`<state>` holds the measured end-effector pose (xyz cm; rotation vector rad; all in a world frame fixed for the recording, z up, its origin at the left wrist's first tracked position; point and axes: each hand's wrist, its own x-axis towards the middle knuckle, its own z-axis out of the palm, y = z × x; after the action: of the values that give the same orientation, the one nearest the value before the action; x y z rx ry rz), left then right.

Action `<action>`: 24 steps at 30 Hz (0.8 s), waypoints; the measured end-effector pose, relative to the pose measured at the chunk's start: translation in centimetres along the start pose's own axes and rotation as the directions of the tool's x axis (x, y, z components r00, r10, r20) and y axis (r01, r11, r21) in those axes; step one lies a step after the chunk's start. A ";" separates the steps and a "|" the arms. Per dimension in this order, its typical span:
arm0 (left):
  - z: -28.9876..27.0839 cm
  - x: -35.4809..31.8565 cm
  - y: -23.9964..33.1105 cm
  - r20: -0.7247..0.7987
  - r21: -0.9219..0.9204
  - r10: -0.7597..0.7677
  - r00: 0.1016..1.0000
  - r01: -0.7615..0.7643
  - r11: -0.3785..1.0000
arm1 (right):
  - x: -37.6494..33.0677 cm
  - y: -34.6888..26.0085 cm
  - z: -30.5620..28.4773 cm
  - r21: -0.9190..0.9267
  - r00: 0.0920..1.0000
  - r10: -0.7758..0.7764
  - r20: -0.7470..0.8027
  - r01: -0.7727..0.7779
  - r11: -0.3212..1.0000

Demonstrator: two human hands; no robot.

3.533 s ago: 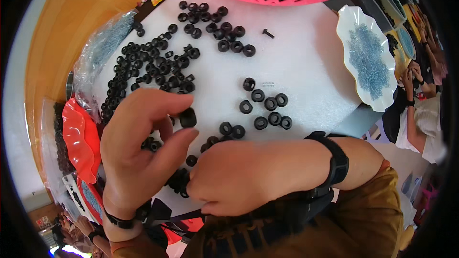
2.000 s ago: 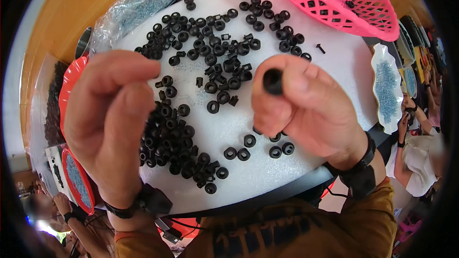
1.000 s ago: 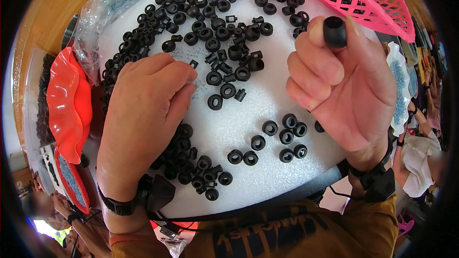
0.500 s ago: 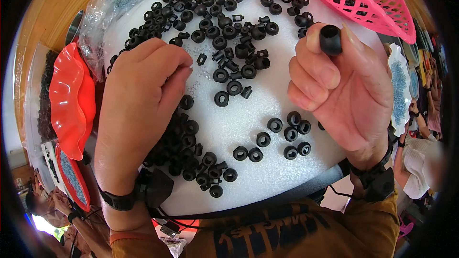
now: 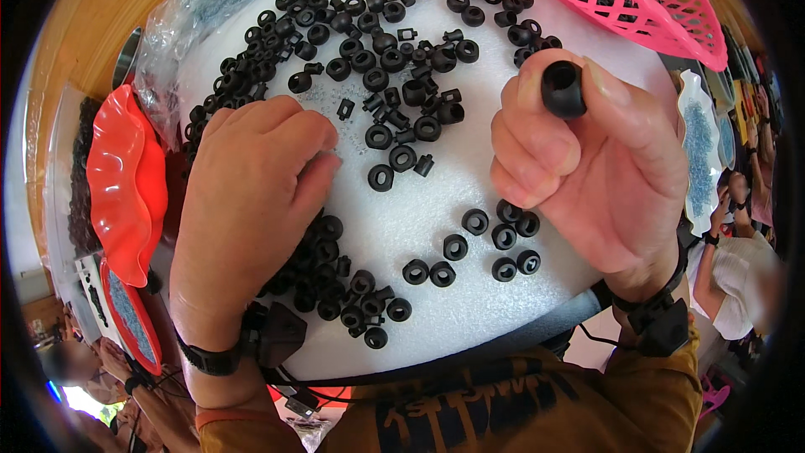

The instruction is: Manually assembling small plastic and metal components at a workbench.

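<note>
My right hand [image 5: 599, 172] is raised over the right part of a white foam sheet [image 5: 394, 235]. Its thumb and forefinger pinch a rounded black part with a hole [image 5: 563, 89], the hole facing up and left. My left hand [image 5: 247, 180] hovers palm down at the left with curled fingers and thumb close to them; anything in its grip is hidden. Many black rings and small stemmed pieces [image 5: 392, 59] lie scattered on the sheet beyond and between the hands. A dense pile [image 5: 314, 264] sits partly under my left hand. Several loose rings [image 5: 455, 247] lie nearer me, between the hands.
A pink lattice basket [image 5: 629, 0] stands at the far right. Red wavy dishes [image 5: 126, 184] and a clear plastic bag of small bits [image 5: 201, 25] are at the left. A white wavy dish of grey-blue bits [image 5: 698, 151] is at the right. Other people sit nearby on both sides.
My right hand has come slightly left and nearer, with the black part turned a little. My left hand has drawn slightly nearer, uncovering a black piece beyond its knuckles.
</note>
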<state>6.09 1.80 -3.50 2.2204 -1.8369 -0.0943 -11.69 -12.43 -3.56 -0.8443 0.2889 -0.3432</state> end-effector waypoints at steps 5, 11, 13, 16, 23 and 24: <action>0.6 0.1 0.3 -0.059 0.112 0.039 0.998 -0.032 0.993 | 0.2 0.2 -0.1 -0.020 1.000 0.000 0.020 0.000 1.000; 0.2 0.5 0.7 -0.143 -0.030 -0.006 0.990 0.001 1.000 | 0.1 0.1 -0.7 -0.083 0.998 0.011 0.064 -0.006 0.997; 0.0 0.5 0.8 -0.202 -0.151 -0.037 0.979 0.006 0.989 | -0.1 0.3 -0.3 -0.095 0.999 0.031 0.014 -0.030 0.995; -0.5 0.1 1.6 -0.242 -0.405 -0.195 0.950 0.084 0.910 | -0.2 0.6 0.1 -0.086 0.995 0.074 0.062 -0.068 0.994; -2.0 -0.6 3.1 -0.054 -0.881 -0.386 0.921 0.138 0.453 | -0.6 0.4 0.7 -0.072 0.986 0.138 0.098 -0.132 0.989; -2.1 -0.7 3.3 -0.057 -0.913 -0.378 0.924 0.105 0.394 | -0.6 0.4 0.7 -0.080 0.986 0.137 0.097 -0.130 0.988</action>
<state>3.24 2.30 -0.83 1.5337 -0.8745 -0.6583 -11.88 -11.48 -3.39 -0.9069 0.2620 -0.1641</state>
